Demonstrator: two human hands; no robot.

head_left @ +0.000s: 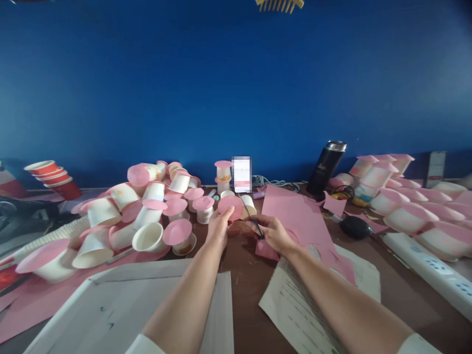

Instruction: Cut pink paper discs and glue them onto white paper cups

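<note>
My left hand (219,225) pinches a round pink paper disc (229,206) by its lower edge, thumb on the face toward me. Just to the right, my right hand (272,231) is closed around the dark handles of a pair of scissors (255,225). Their blades point up and left, beside the disc's right edge. A white paper cup (248,206) lies tipped behind the blades. Whether the blades touch the disc I cannot tell. Under and beyond my right hand lies a pink paper sheet (295,211) with round shapes cut in it.
Several paper cups with pink discs (177,231) crowd the left side; more pink-topped cups (396,201) stand at right. A black flask (326,167), a computer mouse (355,226), a power strip (431,270) and red cups (55,179) are also there. A phone (242,174) stands against the blue wall.
</note>
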